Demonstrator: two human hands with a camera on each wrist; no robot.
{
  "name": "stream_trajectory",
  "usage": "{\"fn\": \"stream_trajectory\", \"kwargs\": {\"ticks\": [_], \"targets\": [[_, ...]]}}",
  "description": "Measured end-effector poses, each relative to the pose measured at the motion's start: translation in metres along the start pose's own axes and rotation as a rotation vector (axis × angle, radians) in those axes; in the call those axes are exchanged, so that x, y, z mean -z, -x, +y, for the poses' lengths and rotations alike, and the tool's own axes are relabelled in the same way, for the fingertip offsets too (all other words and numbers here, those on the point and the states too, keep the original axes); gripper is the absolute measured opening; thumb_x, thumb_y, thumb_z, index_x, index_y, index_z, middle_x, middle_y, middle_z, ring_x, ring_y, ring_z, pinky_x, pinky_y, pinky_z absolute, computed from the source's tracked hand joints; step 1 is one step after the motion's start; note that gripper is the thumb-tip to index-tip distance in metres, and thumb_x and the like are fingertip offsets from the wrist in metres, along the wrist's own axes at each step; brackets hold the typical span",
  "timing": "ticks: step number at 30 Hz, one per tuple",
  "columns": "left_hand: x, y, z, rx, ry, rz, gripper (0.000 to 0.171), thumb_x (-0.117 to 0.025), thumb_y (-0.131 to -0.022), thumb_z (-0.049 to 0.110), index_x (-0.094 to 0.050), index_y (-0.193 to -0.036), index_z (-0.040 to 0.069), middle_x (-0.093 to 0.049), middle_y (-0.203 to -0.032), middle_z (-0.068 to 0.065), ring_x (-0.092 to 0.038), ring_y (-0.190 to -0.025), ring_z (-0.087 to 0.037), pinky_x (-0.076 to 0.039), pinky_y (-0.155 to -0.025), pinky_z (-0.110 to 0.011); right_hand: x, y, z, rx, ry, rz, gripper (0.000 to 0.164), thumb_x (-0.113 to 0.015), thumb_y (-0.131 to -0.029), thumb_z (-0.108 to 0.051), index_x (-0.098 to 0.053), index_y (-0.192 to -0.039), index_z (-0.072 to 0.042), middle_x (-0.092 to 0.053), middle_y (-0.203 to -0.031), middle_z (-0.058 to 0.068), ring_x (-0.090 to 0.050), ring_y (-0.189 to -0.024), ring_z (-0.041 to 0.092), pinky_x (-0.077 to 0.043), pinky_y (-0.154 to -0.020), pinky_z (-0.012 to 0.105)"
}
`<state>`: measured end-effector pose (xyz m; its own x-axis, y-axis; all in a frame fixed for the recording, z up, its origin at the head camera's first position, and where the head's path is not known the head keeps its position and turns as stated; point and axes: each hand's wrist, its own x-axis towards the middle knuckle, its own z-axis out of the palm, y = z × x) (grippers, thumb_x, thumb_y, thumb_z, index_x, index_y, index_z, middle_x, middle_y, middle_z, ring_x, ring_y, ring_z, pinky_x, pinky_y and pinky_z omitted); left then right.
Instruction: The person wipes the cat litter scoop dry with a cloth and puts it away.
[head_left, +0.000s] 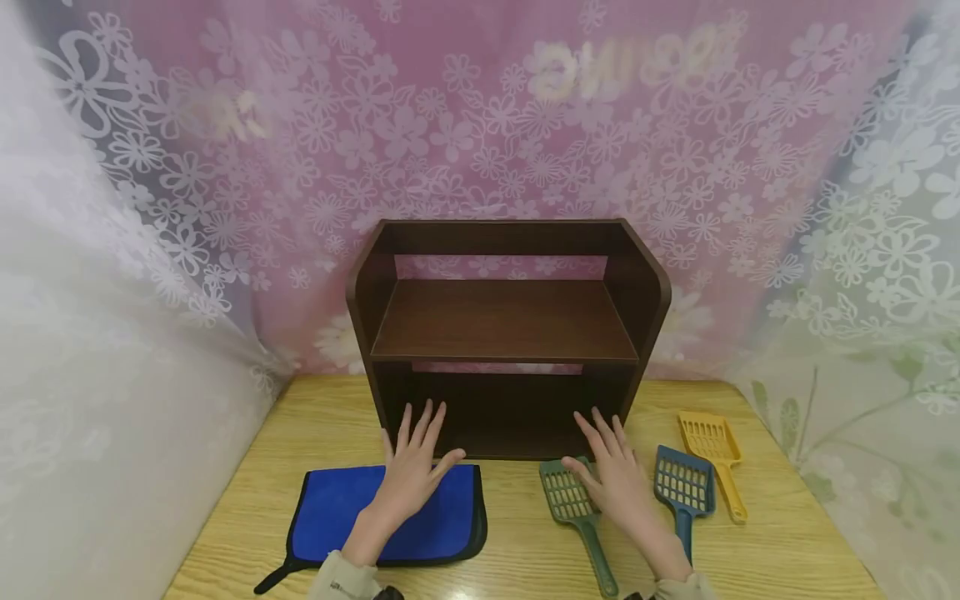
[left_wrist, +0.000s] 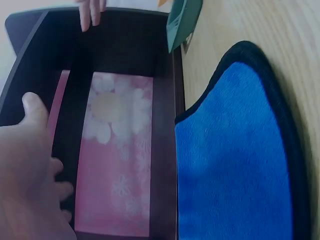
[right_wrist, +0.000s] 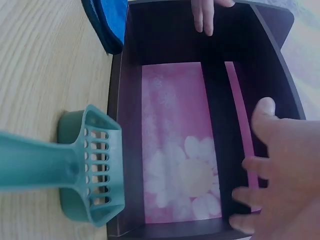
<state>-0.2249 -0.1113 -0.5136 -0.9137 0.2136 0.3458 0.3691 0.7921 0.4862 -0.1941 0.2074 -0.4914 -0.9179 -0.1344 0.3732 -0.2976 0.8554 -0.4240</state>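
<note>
My left hand (head_left: 408,475), fingers spread and holding nothing, hovers over a folded blue cloth (head_left: 337,517) with black edging and a black loop. Its fingertips overlap the lower left of a dark brown two-tier shelf (head_left: 502,321) in the head view. Opposite it, my right hand (head_left: 618,483) is spread in the same way before the shelf's lower right. Partly beneath that hand in the head view lies a green slotted litter scoop (head_left: 567,492); the right wrist view shows its slotted head (right_wrist: 100,165) close by the shelf's front edge.
Right of the green scoop, a dark blue litter scoop (head_left: 684,483) and a yellow litter scoop (head_left: 712,437) lie on the wood-grain table (head_left: 780,517). A pink floral curtain (head_left: 480,125) hangs behind the shelf, with whitish fabric (head_left: 112,375) at both sides.
</note>
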Motion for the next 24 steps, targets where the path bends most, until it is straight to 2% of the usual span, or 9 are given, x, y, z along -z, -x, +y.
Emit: {"fn": "stream_trajectory", "kwargs": {"ticks": [4,7,10,13,15,19,22,24], "targets": [[0.007,-0.005,-0.009,0.005,0.150,0.006,0.065,-0.055,-0.103,0.046,-0.038,-0.157,0.014,-0.035,-0.161,-0.013,-0.021,-0.151,-0.042,-0.013,-0.111,-0.077,0.002,-0.002,0.005,0.028,-0.105,0.039,0.061,-0.069,-0.097,-0.029,-0.047,-0.150,-0.008,-0.042,-0.154,0.023,-0.037,-0.140,0.052,-0.036,-0.100,0.074],[0.010,-0.005,-0.016,0.032,0.273,0.026,0.053,-0.052,-0.106,0.042,-0.050,-0.150,0.014,-0.048,-0.154,-0.011,-0.034,-0.147,-0.038,-0.027,-0.112,-0.068,0.002,0.001,0.010,-0.006,-0.194,0.061,0.052,-0.066,-0.100,-0.023,-0.052,-0.147,-0.008,-0.049,-0.150,0.021,-0.046,-0.135,0.048,-0.040,-0.101,0.069],[0.013,-0.003,-0.025,0.058,0.355,0.059,0.043,-0.050,-0.107,0.040,-0.061,-0.140,0.015,-0.061,-0.141,-0.006,-0.050,-0.136,-0.033,-0.040,-0.108,-0.058,0.001,0.004,0.016,-0.080,-0.266,0.064,0.043,-0.061,-0.103,-0.027,-0.057,-0.142,-0.010,-0.059,-0.139,0.018,-0.057,-0.124,0.041,-0.048,-0.094,0.061],[0.013,-0.001,-0.036,0.070,0.395,0.101,0.036,-0.048,-0.108,0.037,-0.067,-0.130,0.015,-0.070,-0.126,-0.001,-0.060,-0.123,-0.029,-0.047,-0.101,-0.054,0.000,0.007,0.023,-0.165,-0.341,0.052,0.039,-0.056,-0.106,-0.033,-0.061,-0.137,-0.010,-0.065,-0.130,0.015,-0.063,-0.114,0.037,-0.052,-0.090,0.057],[0.013,0.001,-0.044,0.080,0.412,0.126,0.035,-0.048,-0.109,0.034,-0.069,-0.126,0.013,-0.073,-0.118,0.001,-0.064,-0.116,-0.028,-0.050,-0.096,-0.054,-0.001,0.009,0.028,-0.221,-0.381,0.032,0.039,-0.053,-0.107,-0.035,-0.062,-0.135,-0.009,-0.066,-0.127,0.015,-0.065,-0.111,0.036,-0.053,-0.090,0.055],[0.012,0.006,-0.060,0.124,0.402,0.156,0.031,-0.051,-0.108,0.033,-0.071,-0.121,0.013,-0.076,-0.108,0.003,-0.067,-0.112,-0.029,-0.050,-0.096,-0.055,-0.004,0.016,0.039,-0.335,-0.442,-0.013,0.042,-0.049,-0.108,-0.037,-0.062,-0.131,-0.003,-0.068,-0.123,0.018,-0.067,-0.108,0.036,-0.056,-0.088,0.048],[0.009,0.010,-0.071,0.153,0.342,0.163,0.025,-0.056,-0.106,0.028,-0.073,-0.115,0.013,-0.076,-0.102,0.002,-0.068,-0.110,-0.031,-0.051,-0.094,-0.054,-0.007,0.022,0.045,-0.412,-0.489,-0.047,0.046,-0.048,-0.108,-0.038,-0.061,-0.128,0.001,-0.069,-0.116,0.020,-0.070,-0.101,0.034,-0.058,-0.081,0.042],[0.008,0.014,-0.078,0.175,0.289,0.158,0.020,-0.060,-0.104,0.023,-0.074,-0.112,0.011,-0.076,-0.100,-0.001,-0.069,-0.106,-0.032,-0.054,-0.089,-0.053,-0.009,0.026,0.050,-0.452,-0.518,-0.076,0.048,-0.048,-0.108,-0.039,-0.061,-0.126,0.004,-0.069,-0.112,0.020,-0.071,-0.097,0.033,-0.059,-0.078,0.039]]}}
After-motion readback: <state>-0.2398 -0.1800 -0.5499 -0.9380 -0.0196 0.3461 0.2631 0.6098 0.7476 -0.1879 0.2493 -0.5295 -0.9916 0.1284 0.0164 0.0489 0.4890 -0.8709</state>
